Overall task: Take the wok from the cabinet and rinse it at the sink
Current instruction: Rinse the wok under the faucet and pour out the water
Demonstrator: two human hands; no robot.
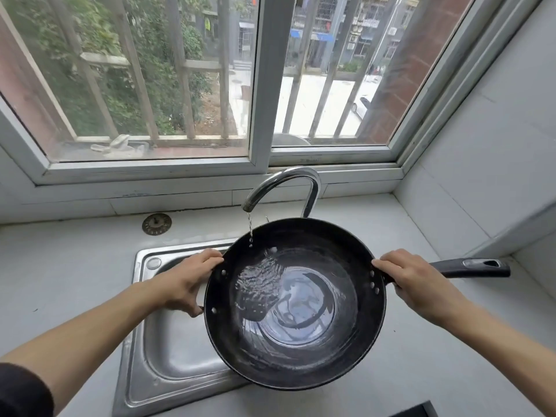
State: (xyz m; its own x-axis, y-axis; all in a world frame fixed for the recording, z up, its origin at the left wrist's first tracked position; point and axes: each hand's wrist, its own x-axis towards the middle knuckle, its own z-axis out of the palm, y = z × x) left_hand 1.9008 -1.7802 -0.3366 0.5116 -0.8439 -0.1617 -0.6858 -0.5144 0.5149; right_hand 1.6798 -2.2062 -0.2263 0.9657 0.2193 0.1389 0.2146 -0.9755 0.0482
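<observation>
Steel sink [141, 383] under black wok [294, 341] of rippling water, left hand [183, 284] and right hand [418, 284] each with grip around its rim.

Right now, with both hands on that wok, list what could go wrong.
1. The wok holds rippling water and juts past the sink over the counter; a tilt may spill it there.
2. The left hand grips only the rim and the right hand the handle's base; wet metal could slip.
3. The faucet stream lands near the rim and may splash.

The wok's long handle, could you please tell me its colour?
Black, with a silvery metal end, on the handle; head view.
</observation>
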